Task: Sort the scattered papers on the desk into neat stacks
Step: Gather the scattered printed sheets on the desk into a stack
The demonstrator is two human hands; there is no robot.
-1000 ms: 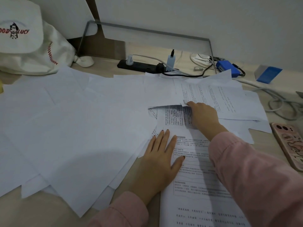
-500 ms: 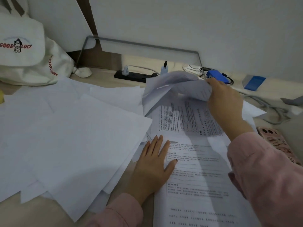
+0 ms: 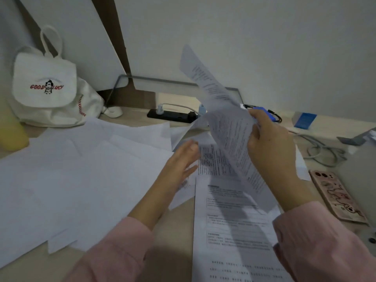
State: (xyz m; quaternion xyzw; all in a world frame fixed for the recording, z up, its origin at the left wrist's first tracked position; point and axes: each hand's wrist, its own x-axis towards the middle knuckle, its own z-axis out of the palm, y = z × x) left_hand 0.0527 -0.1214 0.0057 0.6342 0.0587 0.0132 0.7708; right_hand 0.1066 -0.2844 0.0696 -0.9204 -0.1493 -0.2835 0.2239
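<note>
Your right hand (image 3: 270, 151) has the action: fingers curled round the edge of a lifted sheet (image 3: 227, 127), pinching it clear of the desk (image 3: 175, 231). The sheet stands at a steep tilt, its top corner flaring toward the wall. One leaf or a couple together? I can't tell from here. Your left hand (image 3: 181, 161) is out flat, fingers straight and close together, holding nothing. It sits low over the seam where the blank papers (image 3: 81, 180) meet the printed pages (image 3: 234, 220), but it's blurred, so I can't say whether it touches them.

Moving outward, the printed pages lie face up in front of you, running from under the lifted sheet to the near edge, overlapped but not squared. The blank papers fan wide across the left of the desk at all angles. A phone (image 3: 337, 198) in a patterned case lies just right of the printed run. A power strip (image 3: 173, 115) and loose cables (image 3: 323, 151) sit along the back, and a white bag (image 3: 46, 88) fills the far left corner.

This looks like the gathering step, and an early one, with printed sheets being picked out from the blanks and no tidy stack yet. Next, bring that sheet down onto the printed pages and match the corners. Let your flat left hand pin the pile so it doesn't skate. Paper held by one edge flops, so lower it gently and stay clear of the phone.
</note>
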